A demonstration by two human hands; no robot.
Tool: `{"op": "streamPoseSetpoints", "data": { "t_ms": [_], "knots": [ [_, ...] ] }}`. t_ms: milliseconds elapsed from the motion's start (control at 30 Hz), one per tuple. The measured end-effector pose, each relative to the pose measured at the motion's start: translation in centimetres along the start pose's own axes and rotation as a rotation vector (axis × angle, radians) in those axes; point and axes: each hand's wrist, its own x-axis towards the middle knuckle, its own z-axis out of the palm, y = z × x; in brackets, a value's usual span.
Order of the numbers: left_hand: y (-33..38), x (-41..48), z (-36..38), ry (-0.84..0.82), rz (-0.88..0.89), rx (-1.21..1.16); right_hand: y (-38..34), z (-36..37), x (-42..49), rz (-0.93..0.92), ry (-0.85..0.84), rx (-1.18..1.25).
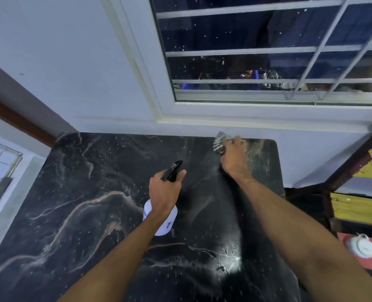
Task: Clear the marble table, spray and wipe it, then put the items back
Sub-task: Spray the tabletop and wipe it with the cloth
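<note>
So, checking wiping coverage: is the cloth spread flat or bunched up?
Bunched: the right hand grips the cloth in a wad, with folds sticking out beyond it.

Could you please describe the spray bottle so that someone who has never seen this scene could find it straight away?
Start at the black marble table under the window. Over its middle, the left hand grips the spray bottle: a white body with a black trigger head, unlike the crumpled cloth that the right hand holds at the far right corner.
</note>
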Motion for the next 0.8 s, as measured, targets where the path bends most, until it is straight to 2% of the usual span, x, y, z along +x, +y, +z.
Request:
{"op": "streamPoseSetpoints", "data": {
  "t_ms": [100,133,233,300,400,533,667,700,800],
  "knots": [
    [-0.5,-0.3,-0.9,-0.007,-0.029,0.011,-2.5,3.1,-3.7,-0.325,-0.146,-0.034],
    [-0.6,-0.4,-1.3,-0.002,-0.048,0.024,-2.3,3.7,-4.2,-0.342,-0.152,-0.013],
    [-1.8,0.0,-3.5,0.051,-0.133,0.027,-2.7,3.4,-3.3,-0.097,-0.061,0.114],
    [-2.9,0.3,-5.5,0.075,-0.164,0.047,-4.0,3.4,-3.6,0.019,-0.030,0.086],
    [-4.5,1.1,-8.7,0.081,-0.180,0.070,-7.6,5.0,-5.7,0.049,0.000,0.053],
    [-7.1,2.8,-13.4,0.098,-0.201,0.038,-12.2,8.6,-7.6,-0.085,-0.043,0.032],
    [-10.9,5.3,-18.9,0.120,-0.171,0.006,-17.1,11.3,-7.2,0.232,0.072,0.076],
    [-11.8,5.9,-20.1,0.107,-0.172,0.015,-18.7,12.3,-7.8,0.230,0.091,0.037],
    [-14.9,8.3,-24.5,0.107,-0.194,0.013,-24.3,16.4,-9.4,-0.005,0.042,-0.022]
  ]
}}
